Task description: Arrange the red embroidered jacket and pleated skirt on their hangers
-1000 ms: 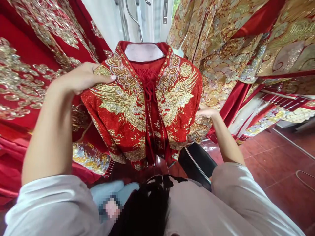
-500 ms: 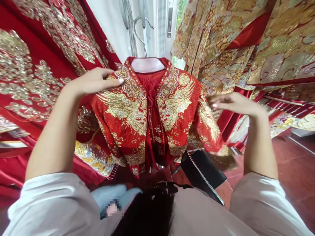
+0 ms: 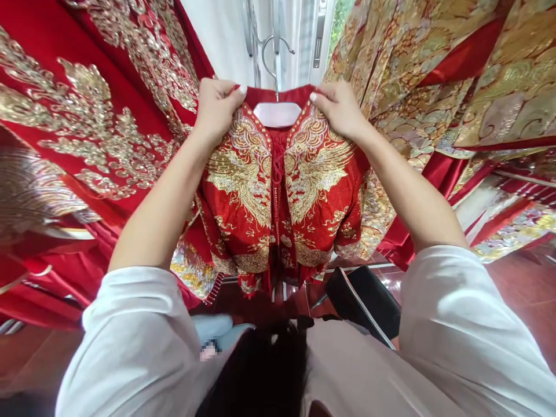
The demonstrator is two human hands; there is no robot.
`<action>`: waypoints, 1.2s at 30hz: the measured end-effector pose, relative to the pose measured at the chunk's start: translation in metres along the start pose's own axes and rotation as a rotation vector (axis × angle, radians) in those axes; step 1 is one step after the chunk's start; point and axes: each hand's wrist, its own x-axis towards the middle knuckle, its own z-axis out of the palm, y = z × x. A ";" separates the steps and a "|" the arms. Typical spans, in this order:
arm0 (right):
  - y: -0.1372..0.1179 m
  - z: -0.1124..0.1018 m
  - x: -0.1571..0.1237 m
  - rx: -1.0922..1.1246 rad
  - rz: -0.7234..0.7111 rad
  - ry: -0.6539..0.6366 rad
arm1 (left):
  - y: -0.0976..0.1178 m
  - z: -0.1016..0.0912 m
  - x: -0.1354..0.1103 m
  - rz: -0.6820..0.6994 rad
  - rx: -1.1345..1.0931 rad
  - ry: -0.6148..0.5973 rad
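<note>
Red cloth jacket with gold wing-like embroidery [image 3: 306, 194] hangs upright before the person on a pale, flat-barred hanger [image 3: 278, 116] with a slim silver metal hook [image 3: 263, 58]; whether the hook bears any weight I cannot tell. The left hand [image 3: 217, 109] and right hand [image 3: 342, 111] each have a firm grip on the cloth where collar meets shoulder, thumbs in front, the other fingers largely hidden. Its body looks soft and likely to swing or crease, while the dense metallic stitching probably makes the fronts stiffer and heavier than plain cloth. Raised threads and collar beading could snag, so the shoulder seams and collar band seem the soundest places to hold, rather than the embroidered fronts or the thin red tie cord [image 3: 278, 165]. Beyond, a red gown with glittering appliqué [image 3: 104, 116] hangs to the left, gold-patterned garments [image 3: 412, 98] to the right, and a black box-like object [image 3: 369, 295] stands below.
</note>
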 end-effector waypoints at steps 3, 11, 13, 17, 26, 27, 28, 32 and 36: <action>-0.002 -0.009 0.000 0.133 0.025 0.009 | 0.010 -0.009 0.002 0.164 0.225 -0.118; 0.050 -0.043 -0.052 0.411 0.443 -0.591 | -0.051 -0.070 -0.011 -0.040 0.343 -0.618; 0.061 -0.036 -0.066 0.371 0.484 -0.422 | -0.062 -0.066 -0.024 -0.101 0.433 -0.438; 0.048 -0.007 -0.092 -0.014 0.270 0.068 | -0.053 -0.037 -0.055 -0.022 0.727 0.079; -0.052 0.146 -0.219 -0.496 0.270 0.417 | -0.090 0.055 -0.211 0.045 0.796 0.245; -0.049 0.164 -0.229 -0.494 0.322 0.353 | -0.101 0.065 -0.227 -0.038 0.809 0.227; -0.043 0.178 -0.236 -0.484 0.389 0.306 | -0.110 0.072 -0.240 -0.106 0.815 0.211; -0.010 0.184 -0.236 -0.409 0.544 0.221 | -0.134 0.071 -0.262 -0.191 0.791 0.145; -0.013 0.157 -0.228 -0.257 0.494 0.140 | -0.137 0.050 -0.271 -0.246 0.679 0.040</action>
